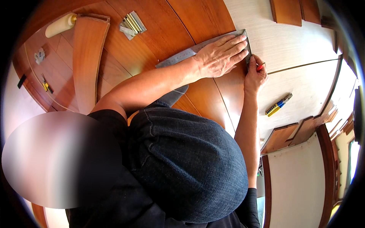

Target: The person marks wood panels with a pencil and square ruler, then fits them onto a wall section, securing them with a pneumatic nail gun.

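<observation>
In the head view, a flat, L-shaped grey metal square (180, 57) is laid across reddish-brown wooden planks (159, 30) toward 12 to 1 o'clock. Its blade is covered by the left hand (220, 57), laid flat, fingers extended, nothing grasped. At 2 o'clock, a slim red pencil (260, 68) is pinched in the nearly closed right hand (255, 78), beside the square's short leg. Yellow-and-blue-handled pliers (278, 106) are positioned at 3 o'clock.
</observation>
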Action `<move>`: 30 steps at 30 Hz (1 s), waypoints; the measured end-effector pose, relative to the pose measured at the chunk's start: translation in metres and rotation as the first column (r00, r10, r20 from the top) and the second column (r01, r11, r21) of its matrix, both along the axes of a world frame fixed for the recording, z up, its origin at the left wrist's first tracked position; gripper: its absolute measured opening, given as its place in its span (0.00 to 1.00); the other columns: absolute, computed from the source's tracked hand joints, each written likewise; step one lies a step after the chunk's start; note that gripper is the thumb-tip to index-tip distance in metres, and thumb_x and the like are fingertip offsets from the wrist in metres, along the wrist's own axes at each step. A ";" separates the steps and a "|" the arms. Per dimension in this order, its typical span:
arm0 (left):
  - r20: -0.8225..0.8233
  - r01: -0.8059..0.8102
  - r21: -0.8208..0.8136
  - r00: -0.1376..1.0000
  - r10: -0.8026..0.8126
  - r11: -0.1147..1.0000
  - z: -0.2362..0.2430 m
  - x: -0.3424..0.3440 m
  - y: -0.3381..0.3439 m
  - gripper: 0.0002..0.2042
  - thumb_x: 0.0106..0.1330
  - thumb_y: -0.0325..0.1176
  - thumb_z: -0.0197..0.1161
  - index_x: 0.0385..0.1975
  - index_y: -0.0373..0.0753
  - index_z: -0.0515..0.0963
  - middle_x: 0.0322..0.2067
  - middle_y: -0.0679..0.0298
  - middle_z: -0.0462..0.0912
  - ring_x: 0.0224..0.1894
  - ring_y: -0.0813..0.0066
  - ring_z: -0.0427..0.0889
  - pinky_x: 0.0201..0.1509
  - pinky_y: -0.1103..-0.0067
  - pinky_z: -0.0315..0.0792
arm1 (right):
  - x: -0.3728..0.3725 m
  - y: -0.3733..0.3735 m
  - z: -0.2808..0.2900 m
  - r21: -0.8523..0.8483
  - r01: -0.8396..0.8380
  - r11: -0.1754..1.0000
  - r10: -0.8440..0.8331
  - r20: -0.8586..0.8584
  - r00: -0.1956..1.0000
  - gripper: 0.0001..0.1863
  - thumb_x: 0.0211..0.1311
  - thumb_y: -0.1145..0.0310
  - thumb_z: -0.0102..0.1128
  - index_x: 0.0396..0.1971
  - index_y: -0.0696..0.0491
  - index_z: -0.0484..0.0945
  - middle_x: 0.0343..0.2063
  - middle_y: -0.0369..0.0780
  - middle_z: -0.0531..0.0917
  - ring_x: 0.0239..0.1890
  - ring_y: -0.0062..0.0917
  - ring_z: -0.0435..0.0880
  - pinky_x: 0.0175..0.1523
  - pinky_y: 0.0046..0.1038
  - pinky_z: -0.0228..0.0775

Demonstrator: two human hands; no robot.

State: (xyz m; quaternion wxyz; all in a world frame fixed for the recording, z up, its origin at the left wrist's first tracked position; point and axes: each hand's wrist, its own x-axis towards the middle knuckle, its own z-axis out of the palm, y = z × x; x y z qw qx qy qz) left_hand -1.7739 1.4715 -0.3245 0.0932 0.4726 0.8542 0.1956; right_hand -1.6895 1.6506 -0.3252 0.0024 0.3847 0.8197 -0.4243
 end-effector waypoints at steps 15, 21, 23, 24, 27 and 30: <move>-0.036 0.030 -0.031 0.999 -0.031 0.999 0.004 -0.002 0.001 0.27 0.74 0.49 0.58 0.68 0.42 0.70 0.72 0.56 0.63 0.79 0.60 0.54 0.83 0.63 0.49 | -0.001 -0.006 0.006 0.066 -0.010 0.998 0.010 0.005 1.000 0.08 0.68 0.67 0.67 0.42 0.54 0.88 0.41 0.40 0.87 0.44 0.26 0.85 0.52 0.28 0.76; 0.004 0.014 0.024 1.000 -0.014 1.000 0.002 -0.002 -0.001 0.28 0.71 0.48 0.63 0.67 0.43 0.71 0.70 0.57 0.65 0.78 0.61 0.56 0.83 0.64 0.50 | -0.001 -0.004 0.003 0.053 -0.016 0.998 0.017 -0.016 1.000 0.07 0.68 0.68 0.67 0.41 0.54 0.88 0.41 0.40 0.87 0.44 0.25 0.84 0.52 0.28 0.76; 0.013 0.006 0.057 1.000 -0.006 0.998 0.001 -0.002 0.000 0.28 0.69 0.47 0.65 0.66 0.43 0.71 0.69 0.58 0.66 0.77 0.61 0.57 0.82 0.64 0.52 | 0.002 -0.002 0.001 0.036 -0.005 0.999 0.006 -0.030 1.000 0.07 0.68 0.68 0.68 0.41 0.54 0.88 0.40 0.39 0.86 0.44 0.25 0.84 0.52 0.27 0.76; 0.022 0.002 0.072 1.000 -0.003 0.997 0.001 -0.002 0.000 0.28 0.69 0.47 0.65 0.66 0.42 0.72 0.69 0.58 0.67 0.77 0.61 0.58 0.81 0.64 0.53 | 0.003 -0.002 -0.002 0.022 0.003 1.000 -0.002 -0.034 0.999 0.07 0.68 0.68 0.68 0.41 0.54 0.88 0.40 0.39 0.86 0.43 0.25 0.84 0.51 0.27 0.75; 0.039 -0.009 0.110 0.999 0.005 0.994 0.001 -0.004 -0.001 0.28 0.67 0.46 0.67 0.65 0.42 0.73 0.66 0.58 0.69 0.75 0.61 0.61 0.80 0.64 0.56 | 0.003 -0.001 -0.004 0.013 0.005 1.000 -0.004 -0.045 0.999 0.06 0.68 0.69 0.68 0.39 0.54 0.88 0.39 0.38 0.86 0.43 0.24 0.83 0.50 0.27 0.74; 0.049 -0.010 0.124 0.999 0.004 0.992 0.003 -0.006 -0.002 0.26 0.67 0.45 0.67 0.63 0.42 0.75 0.65 0.58 0.71 0.75 0.62 0.62 0.79 0.64 0.58 | 0.008 0.006 -0.008 -0.026 -0.018 1.000 0.016 -0.073 0.997 0.07 0.69 0.68 0.68 0.42 0.54 0.86 0.39 0.37 0.85 0.41 0.22 0.81 0.48 0.24 0.73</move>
